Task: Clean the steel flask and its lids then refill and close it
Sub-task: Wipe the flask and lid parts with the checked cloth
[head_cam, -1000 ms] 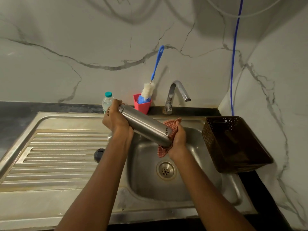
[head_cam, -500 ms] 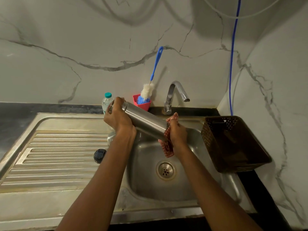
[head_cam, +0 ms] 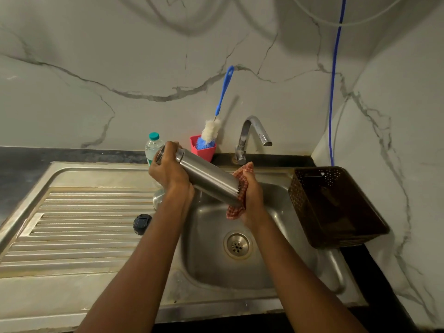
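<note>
The steel flask lies tilted over the sink basin, open mouth up at the left. My left hand grips its neck end. My right hand holds a red checked cloth wrapped round the flask's bottom end. A dark round lid lies on the ribbed drainboard just left of my left forearm.
A plastic water bottle with a teal cap stands behind my left hand. A red cup holds a blue-handled bottle brush next to the tap. A brown perforated basket sits at the sink's right edge.
The flask has been lifted a little and shifted left. My right hand with the cloth has slid along the flask's bottom end and now wraps it more closely.
</note>
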